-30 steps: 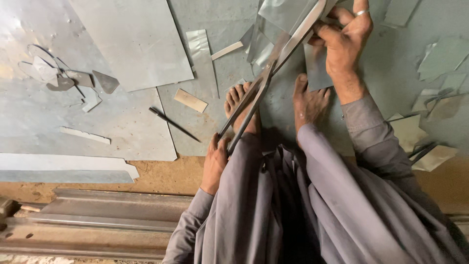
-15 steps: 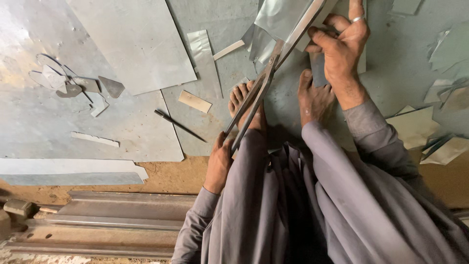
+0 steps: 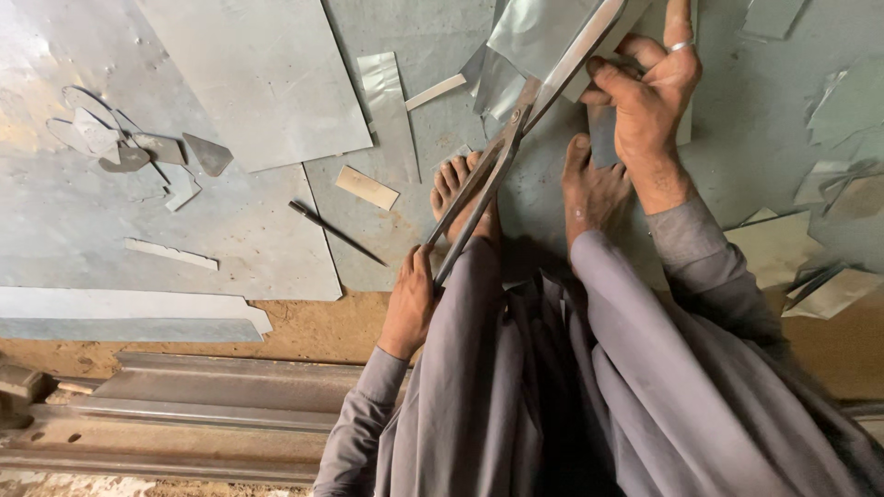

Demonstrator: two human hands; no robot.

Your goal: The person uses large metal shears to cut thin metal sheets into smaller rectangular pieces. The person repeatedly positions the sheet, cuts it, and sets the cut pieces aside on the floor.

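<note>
Long steel shears (image 3: 516, 138) are slanting from the left hand (image 3: 410, 304), which is gripping the two handle ends closed together, up to the right hand (image 3: 645, 97); their blades are biting into a dull grey metal sheet (image 3: 543, 32) whose top is running out of the frame; the right hand is pinching that sheet's lower edge, a ring showing on one finger. Two bare feet (image 3: 589, 189) are resting between the hands, the left one partly hidden behind the handles. Left of the left hand a thin dark rod (image 3: 336, 232) is lying on flat, scuffed sheets; jagged offcuts (image 3: 138, 152) are lying farther left.
</note>
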